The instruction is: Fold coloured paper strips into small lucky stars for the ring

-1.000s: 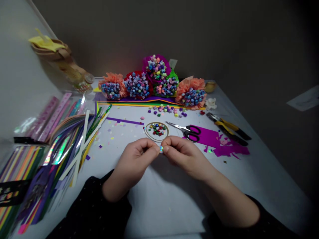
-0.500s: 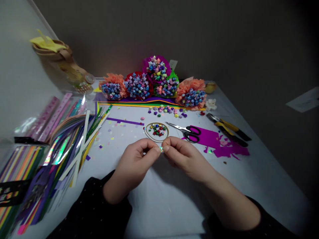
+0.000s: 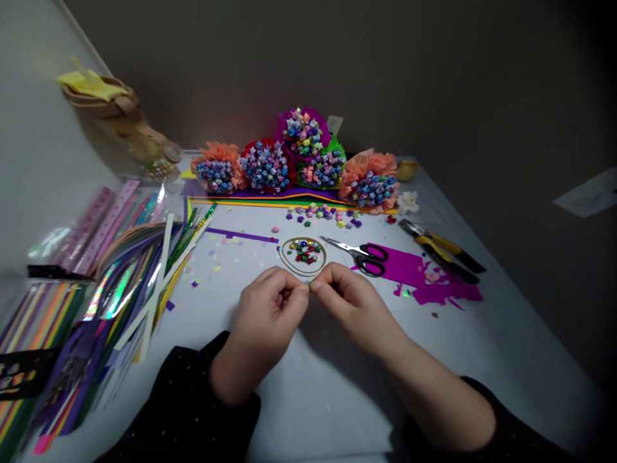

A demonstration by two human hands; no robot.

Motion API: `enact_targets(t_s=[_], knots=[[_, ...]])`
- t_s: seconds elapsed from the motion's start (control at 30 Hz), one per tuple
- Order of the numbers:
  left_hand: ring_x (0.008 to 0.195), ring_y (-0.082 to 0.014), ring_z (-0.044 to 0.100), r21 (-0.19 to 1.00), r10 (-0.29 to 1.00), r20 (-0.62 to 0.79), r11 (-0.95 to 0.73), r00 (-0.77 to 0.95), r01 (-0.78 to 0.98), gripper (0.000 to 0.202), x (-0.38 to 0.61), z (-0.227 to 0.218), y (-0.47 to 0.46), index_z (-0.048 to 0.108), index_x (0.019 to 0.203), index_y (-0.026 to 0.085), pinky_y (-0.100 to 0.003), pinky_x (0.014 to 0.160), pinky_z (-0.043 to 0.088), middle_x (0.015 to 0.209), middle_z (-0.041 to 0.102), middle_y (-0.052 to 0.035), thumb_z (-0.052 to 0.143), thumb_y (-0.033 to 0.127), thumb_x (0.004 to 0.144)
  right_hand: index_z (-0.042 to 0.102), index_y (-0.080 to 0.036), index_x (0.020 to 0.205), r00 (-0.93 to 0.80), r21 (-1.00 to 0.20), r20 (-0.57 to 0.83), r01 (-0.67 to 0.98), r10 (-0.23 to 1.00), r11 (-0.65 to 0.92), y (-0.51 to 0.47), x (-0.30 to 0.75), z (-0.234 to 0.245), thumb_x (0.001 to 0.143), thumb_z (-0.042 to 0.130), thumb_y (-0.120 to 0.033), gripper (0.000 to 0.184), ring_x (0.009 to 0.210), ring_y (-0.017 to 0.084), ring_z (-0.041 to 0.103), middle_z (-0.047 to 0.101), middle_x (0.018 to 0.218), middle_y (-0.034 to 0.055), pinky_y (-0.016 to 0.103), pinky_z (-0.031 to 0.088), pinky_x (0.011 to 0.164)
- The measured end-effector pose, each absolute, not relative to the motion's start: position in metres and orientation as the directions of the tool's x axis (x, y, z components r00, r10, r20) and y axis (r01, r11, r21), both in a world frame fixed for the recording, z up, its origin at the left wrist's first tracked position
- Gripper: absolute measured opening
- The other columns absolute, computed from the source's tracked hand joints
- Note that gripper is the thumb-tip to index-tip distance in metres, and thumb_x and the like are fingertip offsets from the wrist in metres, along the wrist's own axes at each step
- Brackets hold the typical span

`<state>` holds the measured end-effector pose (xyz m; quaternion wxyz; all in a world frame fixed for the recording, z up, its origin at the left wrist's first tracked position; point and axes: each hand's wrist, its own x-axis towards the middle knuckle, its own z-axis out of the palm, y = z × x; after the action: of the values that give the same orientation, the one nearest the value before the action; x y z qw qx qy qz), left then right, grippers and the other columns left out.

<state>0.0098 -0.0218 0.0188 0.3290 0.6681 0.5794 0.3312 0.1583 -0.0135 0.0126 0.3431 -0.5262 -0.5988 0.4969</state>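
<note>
My left hand [image 3: 270, 315] and my right hand [image 3: 354, 308] meet fingertip to fingertip above the table. Between them both hands pinch a tiny shiny folded paper piece [image 3: 309, 285], mostly hidden by the fingers. Just beyond the fingertips lies an oval gold-rimmed ring or dish [image 3: 326, 257], with several small shiny paper stars [image 3: 304, 256] inside it. To the right of it, black-handled scissors [image 3: 369, 257] rest with their blades pointing left, the handles partly over a magenta paper sheet [image 3: 402, 265].
Pliers [image 3: 441, 251] with yellow-and-black handles lie at right. Loose paper stars [image 3: 328, 215] are scattered before star bouquets [image 3: 267, 166] at the back. Bundles of paper strips [image 3: 43, 321] fill the left side. A purple strip [image 3: 241, 235] lies left of the ring.
The shiny piece showed a glittering face between my fingers before; now little of it is visible. My left hand has turned slightly, and the fingertips are closer together.
</note>
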Motion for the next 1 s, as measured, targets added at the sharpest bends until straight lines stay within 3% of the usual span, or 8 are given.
enact_targets(t_s=[0.1,0.27,0.5,0.77,1.0], knots=[[0.06,-0.0111,0.049,0.812,0.992,0.076,-0.12,0.1,0.571,0.019,0.0097,0.0167,-0.0204,0.054,0.065,0.017,-0.024,0.056,0.037,0.065,0.055,0.0004,0.049,0.024,0.081,0.05,-0.018,0.069,-0.175,-0.969,-0.128,0.23,0.976,-0.085,-0.0138,0.1568,0.0128,0.08,0.053,-0.033,0.019,0.06,0.011,0.043,0.048,0.063,-0.0019,0.023,0.035,0.055],[0.061,-0.011,0.049,0.872,0.998,-0.014,-0.021,0.068,0.489,0.019,0.0074,0.0156,-0.0184,0.055,0.067,0.017,-0.023,0.057,0.039,0.063,0.055,0.0015,0.05,0.027,0.082,0.056,-0.017,0.074,-0.244,-0.978,-0.202,0.094,0.949,-0.184,-0.0104,0.1598,0.015,0.079,0.055,-0.039,0.023,0.052,0.009,0.038,0.045,0.059,-0.0033,0.021,0.031,0.047],[0.059,-0.0097,0.047,0.922,0.991,-0.101,0.061,0.083,0.383,0.018,0.0065,0.0193,-0.0186,0.055,0.067,0.016,-0.022,0.054,0.038,0.061,0.052,0.0032,0.052,0.028,0.081,0.056,-0.016,0.073,-0.298,-0.948,-0.284,-0.056,0.911,-0.314,-0.0097,0.1625,0.0145,0.077,0.061,-0.036,0.021,0.044,0.005,0.032,0.041,0.052,-0.0069,0.019,0.024,0.041],[0.06,-0.0101,0.049,0.912,0.994,-0.021,-0.024,0.106,0.409,0.017,0.0073,0.0204,-0.0193,0.056,0.067,0.016,-0.022,0.055,0.039,0.064,0.056,0.0012,0.052,0.025,0.081,0.053,-0.016,0.068,-0.368,-0.834,-0.38,-0.261,0.849,-0.486,-0.0094,0.1605,0.0123,0.071,0.066,-0.03,0.019,0.038,0.002,0.027,0.038,0.048,-0.009,0.016,0.019,0.035],[0.061,-0.0099,0.051,0.893,0.994,0.054,-0.092,0.098,0.441,0.017,0.0084,0.0176,-0.0222,0.057,0.067,0.016,-0.022,0.056,0.04,0.065,0.056,0.001,0.052,0.023,0.082,0.055,-0.015,0.066,-0.336,-0.833,-0.4,-0.255,0.853,-0.491,-0.0097,0.1581,0.0137,0.068,0.065,-0.026,0.015,0.035,0.001,0.031,0.042,0.047,-0.0085,0.015,0.02,0.033]])
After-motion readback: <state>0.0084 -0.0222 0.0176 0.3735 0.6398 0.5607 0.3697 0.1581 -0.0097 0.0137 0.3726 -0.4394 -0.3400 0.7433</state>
